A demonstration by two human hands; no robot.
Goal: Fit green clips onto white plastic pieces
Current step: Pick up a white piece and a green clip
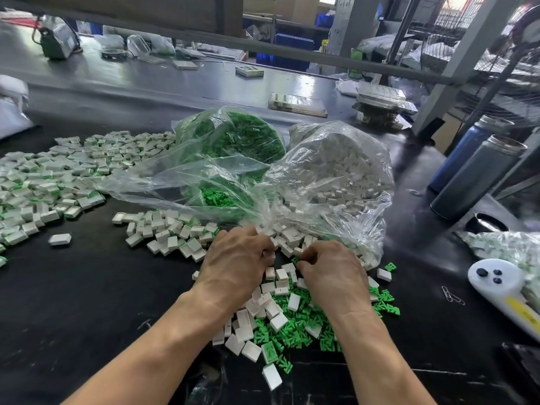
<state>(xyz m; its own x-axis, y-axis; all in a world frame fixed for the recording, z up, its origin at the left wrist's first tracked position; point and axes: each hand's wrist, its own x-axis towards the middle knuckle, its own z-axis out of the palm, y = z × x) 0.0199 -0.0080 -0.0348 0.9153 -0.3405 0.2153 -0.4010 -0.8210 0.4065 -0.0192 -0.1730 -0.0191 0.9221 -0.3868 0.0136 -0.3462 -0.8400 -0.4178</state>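
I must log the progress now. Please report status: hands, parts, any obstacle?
Left hand pinching a white piece; right hand curled on something unclear. Loose green clips under wrists. Plastic bag crowds fingertips.

Green clips [295,331], white pieces [277,321], black table [87,287].

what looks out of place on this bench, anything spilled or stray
Mostly expected clutter. One white piece lies alone on the black mat, apart from the piles. Two paper clips lie loose at the right. Both hands work over the mixed heap.
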